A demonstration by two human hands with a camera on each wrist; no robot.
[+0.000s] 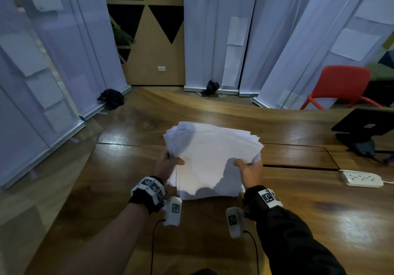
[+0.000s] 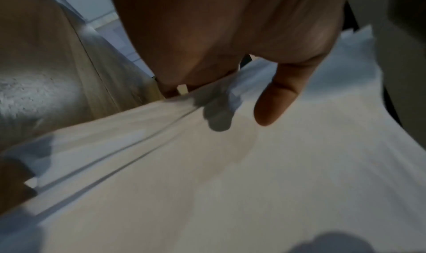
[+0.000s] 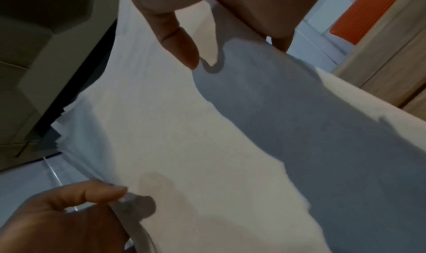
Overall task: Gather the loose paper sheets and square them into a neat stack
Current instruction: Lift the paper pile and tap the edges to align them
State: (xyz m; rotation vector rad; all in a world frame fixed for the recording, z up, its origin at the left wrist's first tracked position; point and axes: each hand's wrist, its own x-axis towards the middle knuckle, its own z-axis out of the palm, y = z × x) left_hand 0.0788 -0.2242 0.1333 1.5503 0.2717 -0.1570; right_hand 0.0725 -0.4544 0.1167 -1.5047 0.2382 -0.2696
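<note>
A thick bundle of white paper sheets [image 1: 213, 157] is held up at a tilt over the wooden table [image 1: 309, 221], its near edge low by the tabletop. My left hand [image 1: 170, 162] grips the bundle's left edge, with the thumb [image 2: 274, 100] lying on the top sheet [image 2: 230, 184]. On the opposite edge my right hand [image 1: 248, 167] grips the bundle, its thumb [image 3: 182, 47] on top of the paper [image 3: 184, 129]. The fingers of both hands are hidden beneath. The far corners fan out unevenly, and the edges on the left are staggered.
A white power strip [image 1: 360, 178] lies on the table to the right, with a black stand [image 1: 366, 125] behind it. A red chair [image 1: 341, 87] and white hanging banners [image 1: 213, 40] stand beyond the table. The table's edge runs diagonally at the left.
</note>
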